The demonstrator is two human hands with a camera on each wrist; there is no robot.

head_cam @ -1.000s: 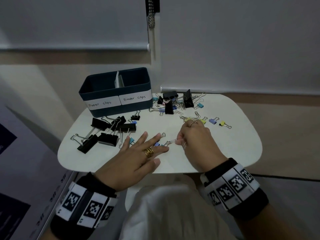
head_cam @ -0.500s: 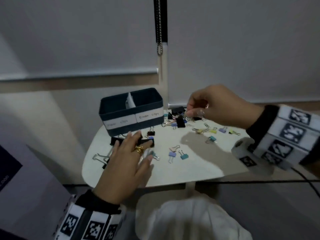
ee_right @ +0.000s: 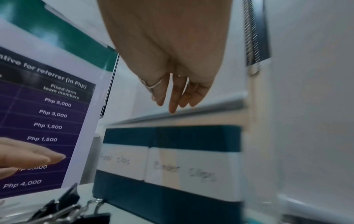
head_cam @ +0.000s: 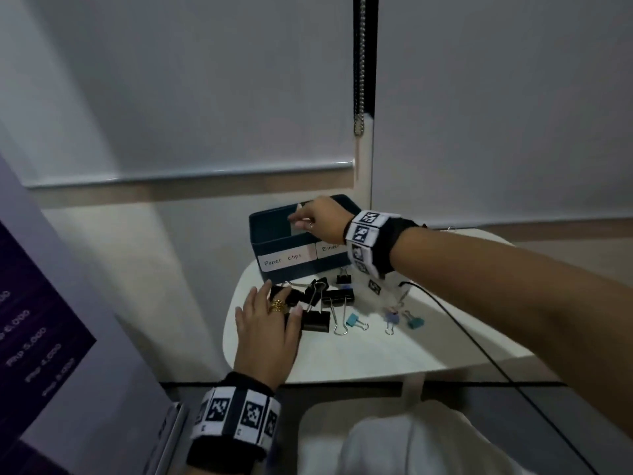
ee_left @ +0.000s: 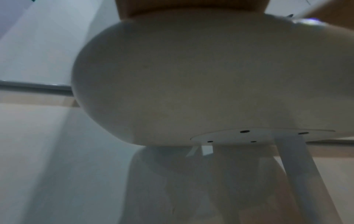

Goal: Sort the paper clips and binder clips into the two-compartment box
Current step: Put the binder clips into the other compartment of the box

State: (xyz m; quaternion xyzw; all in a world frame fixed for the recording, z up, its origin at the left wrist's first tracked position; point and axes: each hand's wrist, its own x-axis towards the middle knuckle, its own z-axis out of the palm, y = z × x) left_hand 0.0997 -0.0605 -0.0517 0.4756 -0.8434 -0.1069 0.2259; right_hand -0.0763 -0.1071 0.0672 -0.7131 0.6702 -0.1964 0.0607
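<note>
Box: the dark two-compartment box [head_cam: 291, 265] stands at the far left of the white counter [head_cam: 376, 354], its long side facing the person, with a pale divider between the halves.
Right hand: the right hand [head_cam: 320, 219] hangs over the box near the divider, towards the left half, fingers pointing down and loosely together; whether a clip is pinched there I cannot tell.
Drop relation: the "Paper clips" half lies straight below and just left of those fingertips; the right arm is by far the nearer to it.
Left hand: the left hand [head_cam: 269, 323] lies flat, fingers spread, resting against the black binder clips [head_cam: 317, 305] just in front of the box.
Loose clips: small teal and lilac clips [head_cam: 387, 320] lie to the right.
Writing: handwritten labels read "Paper clips" [head_cam: 283, 260] and "Binder clips" [ee_right: 184, 170]; the poster [ee_right: 44, 121] lists "Php" sums.
</note>
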